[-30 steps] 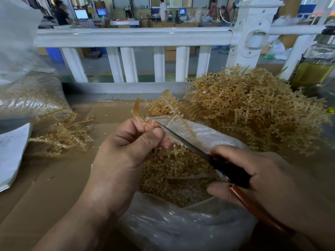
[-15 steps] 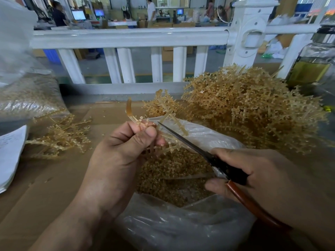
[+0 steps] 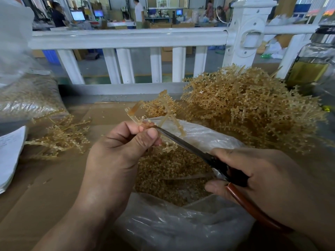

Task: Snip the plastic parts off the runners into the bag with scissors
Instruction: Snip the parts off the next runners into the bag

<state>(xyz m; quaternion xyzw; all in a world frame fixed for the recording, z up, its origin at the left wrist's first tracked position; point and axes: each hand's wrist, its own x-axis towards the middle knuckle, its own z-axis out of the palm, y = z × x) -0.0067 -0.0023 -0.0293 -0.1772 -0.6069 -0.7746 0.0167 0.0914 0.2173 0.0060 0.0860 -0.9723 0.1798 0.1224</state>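
- The left hand pinches a tan plastic runner between the curled thumb and forefinger, over the mouth of the bag.
- The runner's stem rises up and to the left out of the fingers. Other branches spread right and down behind the blade, above the bag opening.
- The right hand grips the scissors, fingers curled round the black pivot end and a reddish-brown handle that trails toward the lower right.
- The scissors' long axis runs diagonally from lower right to upper left, and the tip points at the left thumb, touching the runner just beside it. The blades look close together, though how far they are parted cannot be told.
- The clear bag sits open on the cardboard surface between the forearms, holding a bed of cut parts.
- A large pile of runners lies just behind the bag to the right, and a smaller heap lies to the left.
- A white railing crosses behind.
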